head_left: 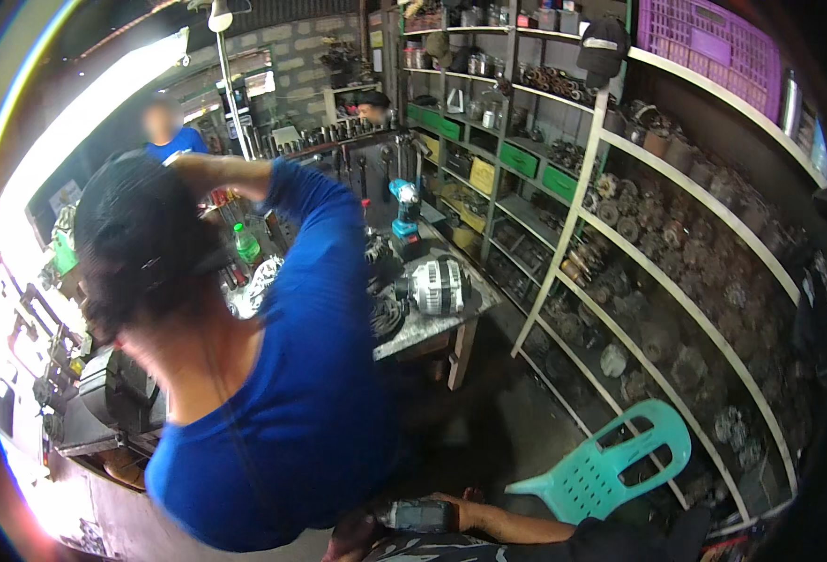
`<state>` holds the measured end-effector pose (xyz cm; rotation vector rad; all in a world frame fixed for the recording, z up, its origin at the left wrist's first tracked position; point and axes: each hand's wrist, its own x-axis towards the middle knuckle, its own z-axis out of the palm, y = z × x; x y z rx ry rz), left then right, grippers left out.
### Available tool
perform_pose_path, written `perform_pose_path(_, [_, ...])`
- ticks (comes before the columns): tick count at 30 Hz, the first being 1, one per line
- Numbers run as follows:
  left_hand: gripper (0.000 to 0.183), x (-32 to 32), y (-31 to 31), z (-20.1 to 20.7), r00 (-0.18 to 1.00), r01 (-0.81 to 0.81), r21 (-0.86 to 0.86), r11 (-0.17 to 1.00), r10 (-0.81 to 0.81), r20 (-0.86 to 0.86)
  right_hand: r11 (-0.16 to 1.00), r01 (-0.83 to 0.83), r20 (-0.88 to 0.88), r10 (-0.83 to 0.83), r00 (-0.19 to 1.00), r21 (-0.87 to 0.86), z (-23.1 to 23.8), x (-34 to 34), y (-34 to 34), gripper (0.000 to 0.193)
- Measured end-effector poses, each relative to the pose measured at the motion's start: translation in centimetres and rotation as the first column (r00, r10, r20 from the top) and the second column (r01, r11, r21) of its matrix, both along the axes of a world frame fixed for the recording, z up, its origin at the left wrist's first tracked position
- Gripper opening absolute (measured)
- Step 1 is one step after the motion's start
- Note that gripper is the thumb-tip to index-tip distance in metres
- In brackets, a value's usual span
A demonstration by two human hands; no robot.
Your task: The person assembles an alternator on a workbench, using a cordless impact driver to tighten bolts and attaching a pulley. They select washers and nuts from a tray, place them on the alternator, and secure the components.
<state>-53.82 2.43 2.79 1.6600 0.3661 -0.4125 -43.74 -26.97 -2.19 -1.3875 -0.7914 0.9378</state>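
Along the bottom edge a bare forearm reaches in from the right, and my right hand [455, 510] is closed around a dark boxy device [418, 516] just above patterned trousers. My left hand is out of the picture. Right in front of me a person in a blue shirt [291, 375] and black cap [137, 239] bends away, one arm raised to the head, hiding much of the workbench [432, 328]. On that bench lie a silver alternator [437, 286] and an upright teal cordless drill [404, 211].
A teal plastic chair [610, 464] stands at the lower right. Curved shelves [676, 281] full of metal parts fill the right wall, with a purple crate [704, 42] on top. A green bottle [245, 244] stands on the bench; another person in blue [165, 131] stands at the back left.
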Motion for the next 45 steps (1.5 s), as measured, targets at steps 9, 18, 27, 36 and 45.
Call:
perform_pose_path(9, [0.057, 13.4, -14.6, 3.7, 0.946, 0.325, 0.048, 0.944, -0.325, -0.012, 0.981, 0.192, 0.305, -0.18, 0.935, -0.009, 1.0, 7.4, -15.5, 0.041])
perform_pose_path(18, [0.059, 29.3, -18.0, 10.6, 0.667, 0.54, 0.447, 0.713, -0.687, 0.288, 0.867, 0.493, 0.686, -0.316, 0.656, -0.073, 0.2, 9.7, -24.1, 0.048])
perform_pose_path(27, [0.043, 67.5, -11.4, 21.7, 0.385, -0.278, 0.412, 0.868, -0.292, 0.875, 0.608, 0.742, 0.426, -0.614, 0.665, -0.283, 2.7, 18.1, -23.7, 0.039])
perform_pose_path(36, [0.061, 101.2, -8.2, 33.5, 0.485, -0.724, 0.646, 0.24, -0.489, 0.725, 0.529, 0.813, 0.58, -0.592, 0.559, -0.243, 4.7, 29.5, -20.4, 0.037])
perform_pose_path(45, [0.034, 110.1, -6.9, 33.1, 0.699, -0.481, 0.866, 0.139, -0.535, 0.474, 0.628, 0.751, 0.71, -0.433, 0.555, -0.204, 3.2, 36.1, -20.7, 0.039])
